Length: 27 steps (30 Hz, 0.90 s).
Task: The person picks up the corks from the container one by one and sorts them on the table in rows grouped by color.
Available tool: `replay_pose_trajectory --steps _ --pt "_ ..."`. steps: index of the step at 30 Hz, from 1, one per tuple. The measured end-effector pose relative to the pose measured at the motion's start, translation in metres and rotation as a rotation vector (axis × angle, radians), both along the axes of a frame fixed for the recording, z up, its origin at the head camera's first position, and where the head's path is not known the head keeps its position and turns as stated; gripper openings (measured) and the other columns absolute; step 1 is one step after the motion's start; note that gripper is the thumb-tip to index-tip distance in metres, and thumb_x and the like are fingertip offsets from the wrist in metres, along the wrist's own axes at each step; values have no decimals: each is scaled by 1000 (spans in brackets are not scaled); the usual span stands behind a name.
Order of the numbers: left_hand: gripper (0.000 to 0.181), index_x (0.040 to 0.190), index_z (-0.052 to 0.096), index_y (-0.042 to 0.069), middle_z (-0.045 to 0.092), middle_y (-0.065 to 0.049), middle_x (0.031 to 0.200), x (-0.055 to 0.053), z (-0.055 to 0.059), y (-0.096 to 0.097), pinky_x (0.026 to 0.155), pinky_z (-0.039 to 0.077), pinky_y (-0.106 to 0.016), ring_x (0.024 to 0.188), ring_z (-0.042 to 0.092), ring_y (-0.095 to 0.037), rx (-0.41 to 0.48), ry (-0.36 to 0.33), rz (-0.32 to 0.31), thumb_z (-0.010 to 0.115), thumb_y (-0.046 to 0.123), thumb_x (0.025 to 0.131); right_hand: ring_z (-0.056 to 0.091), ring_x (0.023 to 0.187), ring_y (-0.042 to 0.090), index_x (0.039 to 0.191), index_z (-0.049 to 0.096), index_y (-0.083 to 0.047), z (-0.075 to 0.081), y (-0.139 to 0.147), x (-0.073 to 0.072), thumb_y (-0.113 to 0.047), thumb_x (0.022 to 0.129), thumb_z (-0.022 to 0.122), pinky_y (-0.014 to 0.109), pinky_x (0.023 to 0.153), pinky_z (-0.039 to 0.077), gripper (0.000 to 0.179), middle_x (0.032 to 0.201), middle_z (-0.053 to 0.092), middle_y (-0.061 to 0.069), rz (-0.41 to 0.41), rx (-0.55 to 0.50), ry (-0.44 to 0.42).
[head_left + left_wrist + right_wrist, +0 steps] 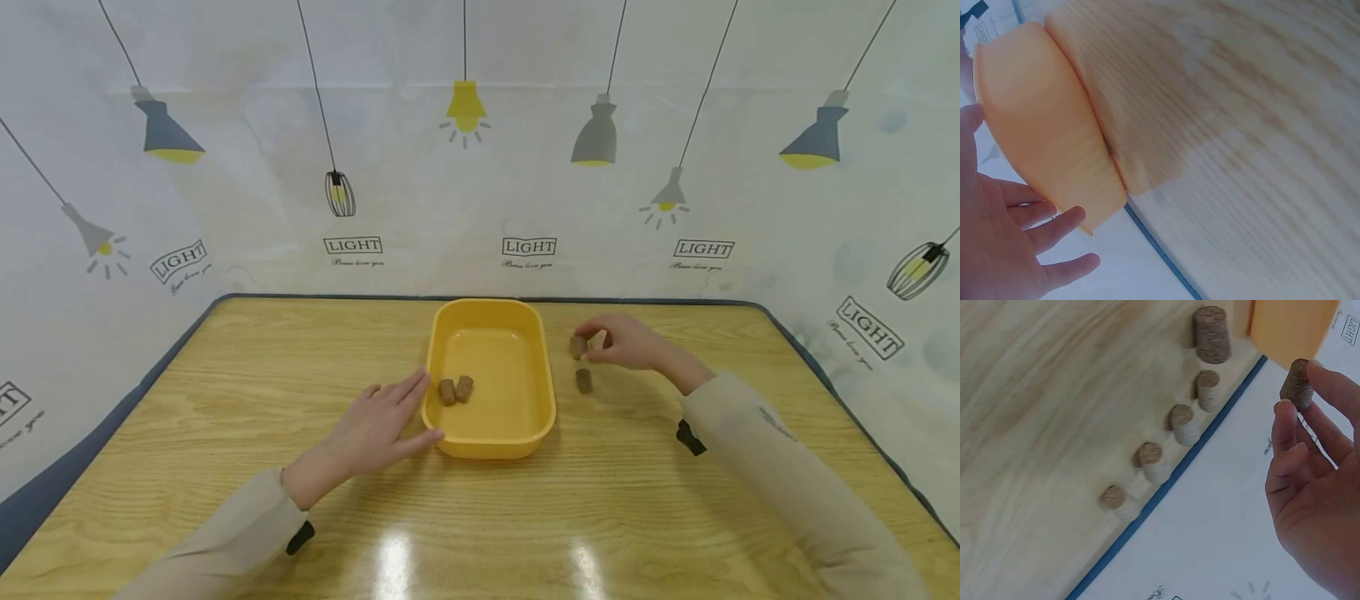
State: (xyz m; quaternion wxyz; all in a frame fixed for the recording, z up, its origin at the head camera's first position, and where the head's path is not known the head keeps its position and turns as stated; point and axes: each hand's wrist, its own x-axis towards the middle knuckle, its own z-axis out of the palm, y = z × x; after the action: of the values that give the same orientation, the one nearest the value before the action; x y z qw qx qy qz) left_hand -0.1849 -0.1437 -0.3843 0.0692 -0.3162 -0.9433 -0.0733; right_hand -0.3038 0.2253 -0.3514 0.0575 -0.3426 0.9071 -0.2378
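In the head view a yellow rectangular tray (491,446) sits on the wooden table, with two brown corks (464,388) lying near its left side. My left hand (375,427) rests at the tray's left rim, fingers extended and spread, thumb toward the near corner. Right of the tray, my right hand (626,342) pinches a brown cork (1298,385) between thumb and fingertips. Another cork (583,381) stands on the table just nearer me. The right wrist view shows several corks (1150,461) standing in a row; most are hidden from the head view.
The wooden table (247,400) has a dark blue edge strip (337,296). A pale backdrop (420,167) printed with lamps rises behind and at both sides. Light reflects off the tabletop near the front.
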Motion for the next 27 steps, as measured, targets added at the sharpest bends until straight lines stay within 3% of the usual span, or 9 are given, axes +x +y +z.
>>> replay_pose_trajectory --steps 8,19,27 --pt "78 136 28 -2 27 -14 139 0 0 0 92 28 -51 122 34 -26 -5 0 3 38 57 86 55 84 30 115 53 6 -13 18 8 -10 81 62 36 69 45 38 103 58 16 -22 21 -20" --pt "79 137 28 -1 27 -14 140 0 -1 -1 92 28 -51 122 34 -26 -1 2 4 37 58 86 54 91 30 110 55 7 -38 34 7 -8 79 65 34 67 46 35 101 59 17 -21 -26 -3" --pt "78 136 28 -1 27 -13 140 0 -2 -1 92 28 -51 121 34 -25 4 7 3 37 58 86 53 87 31 108 56 5 -44 39 13 -9 80 64 36 67 45 32 101 58 18 -58 -23 -40"
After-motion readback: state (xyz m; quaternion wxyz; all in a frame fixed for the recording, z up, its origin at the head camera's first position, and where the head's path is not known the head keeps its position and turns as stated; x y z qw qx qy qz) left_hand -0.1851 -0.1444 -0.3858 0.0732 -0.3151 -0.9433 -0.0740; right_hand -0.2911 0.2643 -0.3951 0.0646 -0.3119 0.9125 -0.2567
